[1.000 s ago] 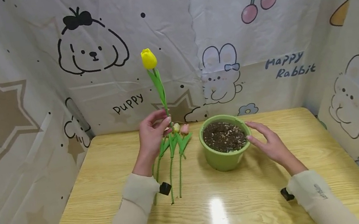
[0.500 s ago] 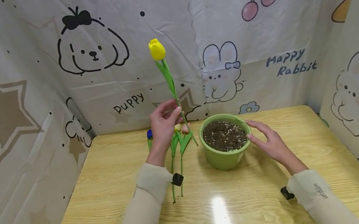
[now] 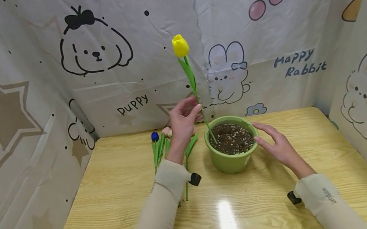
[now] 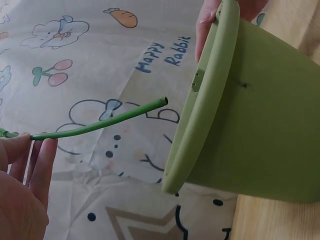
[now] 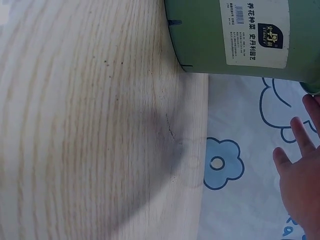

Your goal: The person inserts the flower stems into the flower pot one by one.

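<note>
My left hand (image 3: 184, 120) pinches the green stem of a yellow tulip (image 3: 180, 46) between thumb and fingers, bloom upward. A green flowerpot (image 3: 229, 163) filled with dark soil (image 3: 235, 138) stands to its right. From the head, the lower stem overlaps the soil; in the left wrist view, the stem's cut end (image 4: 164, 102) is in the air above the pot rim. My right hand (image 3: 276, 145) rests its spread fingers and thumb against the pot's right rim. Its fingers look fairly straight in the right wrist view, beside the labelled pot (image 5: 200, 40).
More tulips lie on the wooden table (image 3: 111, 207) left of the pot, partly hidden by my left arm. Among them are a blue tulip (image 3: 154, 136) and a pink tulip (image 3: 166, 131). A printed cloth (image 3: 120, 84) encloses the back and sides.
My left hand has carried the yellow tulip rightward from above the lying tulips to over the pot. My right hand stays at the rim.
</note>
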The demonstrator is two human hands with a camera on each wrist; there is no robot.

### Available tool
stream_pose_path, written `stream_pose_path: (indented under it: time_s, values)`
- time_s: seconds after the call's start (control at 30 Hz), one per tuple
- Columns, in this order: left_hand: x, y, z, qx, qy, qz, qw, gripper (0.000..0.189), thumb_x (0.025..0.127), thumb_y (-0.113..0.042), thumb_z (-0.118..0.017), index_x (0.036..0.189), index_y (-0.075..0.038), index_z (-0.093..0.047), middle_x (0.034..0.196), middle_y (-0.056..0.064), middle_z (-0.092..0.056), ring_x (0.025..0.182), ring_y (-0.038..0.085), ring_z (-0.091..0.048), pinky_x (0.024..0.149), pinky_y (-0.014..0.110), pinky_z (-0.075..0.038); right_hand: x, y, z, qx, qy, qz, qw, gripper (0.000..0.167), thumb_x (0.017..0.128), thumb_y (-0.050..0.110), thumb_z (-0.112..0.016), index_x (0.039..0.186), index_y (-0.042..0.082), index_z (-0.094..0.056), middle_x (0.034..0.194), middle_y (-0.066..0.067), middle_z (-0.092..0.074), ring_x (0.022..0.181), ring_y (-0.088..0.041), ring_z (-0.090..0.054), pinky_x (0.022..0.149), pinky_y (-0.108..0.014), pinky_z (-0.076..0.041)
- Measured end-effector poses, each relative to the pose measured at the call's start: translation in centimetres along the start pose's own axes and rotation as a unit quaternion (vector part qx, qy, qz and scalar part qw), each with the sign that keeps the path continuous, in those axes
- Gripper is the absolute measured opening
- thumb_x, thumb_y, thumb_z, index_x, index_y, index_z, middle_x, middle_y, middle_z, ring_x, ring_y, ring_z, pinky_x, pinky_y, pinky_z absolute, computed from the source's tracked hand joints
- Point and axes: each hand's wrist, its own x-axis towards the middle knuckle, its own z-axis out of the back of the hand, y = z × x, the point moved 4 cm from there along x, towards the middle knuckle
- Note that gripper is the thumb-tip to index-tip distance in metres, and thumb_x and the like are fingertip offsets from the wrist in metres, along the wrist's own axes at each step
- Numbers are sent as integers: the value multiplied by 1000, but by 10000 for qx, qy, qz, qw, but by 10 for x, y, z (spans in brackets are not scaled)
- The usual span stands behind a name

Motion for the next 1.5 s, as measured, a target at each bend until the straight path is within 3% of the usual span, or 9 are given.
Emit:
stream_pose_path:
  time_s: [0.23,0.53,0.73,0.9,0.97,1.03,1.23,1.5]
  values:
    - [4,7,-15,1,33,-4,10000,24,96,-1,-71,120,3,-72,104,12,-71,85,17,-72,78,35,-66,-1,0,-1,-36,-41,16,10000,53,106,25,-61,156,12,-47,161,-21,-42,150,-47,-33,119,-74,-24]
    - [5,13,-28,50,50,87,9999,24,95,-1,-73,118,2,-73,107,19,-72,81,11,-70,74,33,-66,-1,1,0,-16,-15,29,10000,53,106,24,-60,157,16,-46,162,-18,-42,151,-46,-33,119,-75,-23]
    - [7,19,-34,-46,121,150,9998,24,95,-1,-72,119,3,-72,108,19,-71,82,14,-71,76,35,-66,-1,0,1,-14,3,12,10000,54,106,24,-60,157,17,-46,162,-18,-42,151,-46,-33,119,-75,-23]
    - [10,24,-40,0,216,141,9997,25,95,-1,-72,120,3,-72,110,19,-72,90,37,-73,77,33,-66,-1,-2,0,17,-28,21,10000,53,106,23,-61,157,17,-47,161,-17,-43,150,-46,-34,118,-75,-24]
    - [10,25,-41,19,226,119,9997,25,95,0,-72,120,3,-72,110,20,-72,92,41,-73,77,33,-66,0,-3,-1,69,-32,44,10000,53,105,22,-61,156,17,-47,161,-17,-43,150,-45,-34,119,-75,-23]
    - [11,25,-42,17,224,88,9997,25,95,0,-72,120,3,-72,111,22,-72,89,38,-73,77,34,-66,1,-4,-3,89,-30,60,9999,53,105,22,-61,156,17,-47,161,-18,-43,150,-45,-34,119,-75,-23]
    - [12,27,-44,11,197,-9,9998,25,94,0,-73,119,4,-73,111,23,-72,80,14,-70,79,39,-66,2,-5,-5,-45,-49,72,10000,54,105,24,-61,157,16,-46,161,-20,-43,150,-46,-35,118,-75,-25]
    - [14,32,-48,-24,225,-20,9997,26,95,-1,-73,120,4,-73,112,23,-72,83,20,-72,80,39,-66,1,-7,-1,-82,-71,95,9999,54,106,23,-60,157,14,-46,161,-22,-42,150,-47,-34,118,-75,-25]
